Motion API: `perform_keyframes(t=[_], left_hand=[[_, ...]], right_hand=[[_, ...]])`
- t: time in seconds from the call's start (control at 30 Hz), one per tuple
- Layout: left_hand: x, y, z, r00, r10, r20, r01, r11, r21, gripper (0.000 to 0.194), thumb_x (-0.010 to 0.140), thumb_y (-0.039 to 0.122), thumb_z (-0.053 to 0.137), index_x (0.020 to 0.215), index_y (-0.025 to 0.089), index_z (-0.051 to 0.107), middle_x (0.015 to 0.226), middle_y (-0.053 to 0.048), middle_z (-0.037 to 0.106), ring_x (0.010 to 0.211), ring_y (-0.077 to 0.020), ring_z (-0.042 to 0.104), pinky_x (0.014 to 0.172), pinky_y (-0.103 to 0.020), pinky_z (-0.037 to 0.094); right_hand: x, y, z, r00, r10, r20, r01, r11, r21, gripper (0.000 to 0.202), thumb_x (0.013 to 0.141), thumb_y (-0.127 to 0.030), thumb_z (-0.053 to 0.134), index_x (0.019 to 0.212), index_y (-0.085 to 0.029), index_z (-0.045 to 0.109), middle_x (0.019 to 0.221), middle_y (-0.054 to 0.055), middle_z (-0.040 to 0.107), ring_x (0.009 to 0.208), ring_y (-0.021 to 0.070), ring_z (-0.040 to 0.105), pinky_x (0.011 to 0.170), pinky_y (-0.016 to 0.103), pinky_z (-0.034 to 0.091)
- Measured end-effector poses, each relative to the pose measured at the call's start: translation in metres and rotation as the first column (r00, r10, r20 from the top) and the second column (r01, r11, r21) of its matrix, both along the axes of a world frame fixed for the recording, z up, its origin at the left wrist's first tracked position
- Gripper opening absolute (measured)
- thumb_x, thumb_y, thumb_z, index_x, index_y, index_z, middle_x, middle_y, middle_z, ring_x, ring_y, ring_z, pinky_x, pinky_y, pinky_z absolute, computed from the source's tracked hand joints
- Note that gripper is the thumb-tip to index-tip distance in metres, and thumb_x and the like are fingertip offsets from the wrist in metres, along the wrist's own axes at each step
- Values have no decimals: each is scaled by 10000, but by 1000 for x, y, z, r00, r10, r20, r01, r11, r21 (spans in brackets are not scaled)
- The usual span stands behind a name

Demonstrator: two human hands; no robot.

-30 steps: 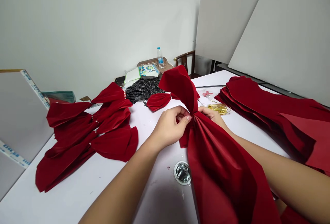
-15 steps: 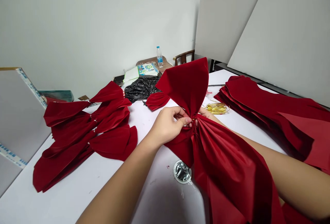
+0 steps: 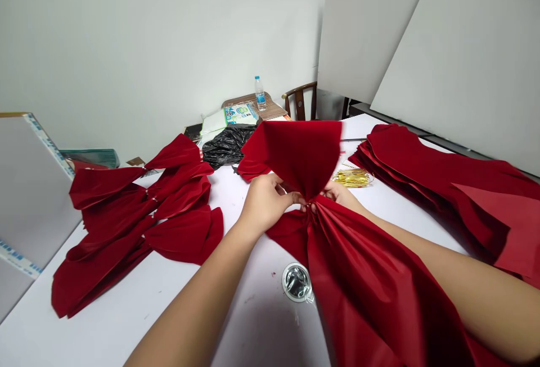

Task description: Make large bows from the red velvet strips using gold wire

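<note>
A large dark red fabric bow [image 3: 363, 265] is held up over the table, gathered tightly at its middle. My left hand [image 3: 270, 201] pinches that gathered centre from the left, thumb and fingers closed at a small gold twist tie [image 3: 310, 204]. From behind and to the right, my right hand [image 3: 340, 193] grips the same gather; the bow's upper loop and folds hide part of its fingers. One loop stands upward, while the longer cloth hangs down toward me between my forearms.
Several gathered red bows [image 3: 143, 215] lie at left. A stack of red cloth pieces [image 3: 439, 181] is at right, beside a bundle of gold ties [image 3: 353, 178]. A black plastic bag [image 3: 228, 144] and water bottle [image 3: 259, 94] stand behind. A round metal-looking disc [image 3: 296, 282] sits in the white tabletop.
The bow's upper loop has tipped lower, and its gathered centre has moved slightly left and down. More of my right hand shows behind it. Both hands still hold the gather.
</note>
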State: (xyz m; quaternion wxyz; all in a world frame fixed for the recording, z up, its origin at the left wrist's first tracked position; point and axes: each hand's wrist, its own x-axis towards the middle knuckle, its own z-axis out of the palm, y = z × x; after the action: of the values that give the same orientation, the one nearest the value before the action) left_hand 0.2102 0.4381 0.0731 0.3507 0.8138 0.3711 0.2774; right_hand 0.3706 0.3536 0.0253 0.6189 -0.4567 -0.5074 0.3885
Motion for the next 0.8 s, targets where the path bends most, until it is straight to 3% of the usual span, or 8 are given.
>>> perform_keyframes(t=[0.07,0.13,0.23,0.37,0.5,0.6,0.7,0.8], left_hand=[[1,0,0,1000,1,18,-1,1000,-24,141,724,293,808,757,161,772,736,-35,756,646,-165,613,595,-266,423],[0,0,2,998,-59,18,61,994,-88,205,793,354,763,801,150,779,784,-63,771,677,-177,634,638,-285,455],[-3,-1,6,974,-216,65,225,956,-187,182,842,291,692,920,153,781,908,-81,790,752,-187,674,727,-310,507],[-6,-3,7,939,-284,193,329,902,-278,209,768,133,621,931,159,749,905,-65,780,807,-191,693,739,-303,523],[-6,-6,4,984,-135,116,165,938,-306,231,701,87,548,825,173,722,811,-28,754,767,-187,679,648,-269,485],[-1,-5,-6,1000,-3,-21,-1,981,-196,157,776,152,559,749,182,711,778,-20,736,723,-180,654,621,-264,473],[5,1,-29,995,76,-69,-76,997,8,198,833,138,528,786,182,715,769,-18,723,640,-162,609,611,-273,470],[7,11,-58,995,85,-59,-79,991,107,219,825,72,518,806,177,709,832,-29,731,714,-169,621,691,-286,490]], right_hand=[[5,2,1,999,17,-42,-16,1000,9,406,632,-461,919,767,-194,643,687,-3,668,596,131,620,574,244,520],[10,2,2,996,-78,-31,81,993,86,359,648,-381,918,800,-202,647,728,-4,668,642,131,614,619,250,527],[16,0,0,964,-246,101,205,928,310,217,785,-286,820,907,-216,655,863,21,675,803,155,638,764,283,539],[19,-3,-5,897,-336,289,177,870,460,131,890,-241,696,990,-215,615,973,60,687,896,185,659,804,317,535],[19,-4,-4,808,-437,395,208,839,502,94,891,-208,663,972,-202,615,867,33,702,735,154,655,653,271,518],[18,-4,-1,718,-524,458,194,783,591,80,870,-161,639,941,-195,620,810,9,693,650,124,617,575,239,473],[19,-2,1,664,-560,495,165,755,634,73,870,-141,620,925,-189,610,791,7,679,620,112,587,546,228,448],[20,-1,-1,649,-568,506,158,751,640,89,884,-147,624,965,-185,617,834,26,698,679,130,632,589,235,491]])
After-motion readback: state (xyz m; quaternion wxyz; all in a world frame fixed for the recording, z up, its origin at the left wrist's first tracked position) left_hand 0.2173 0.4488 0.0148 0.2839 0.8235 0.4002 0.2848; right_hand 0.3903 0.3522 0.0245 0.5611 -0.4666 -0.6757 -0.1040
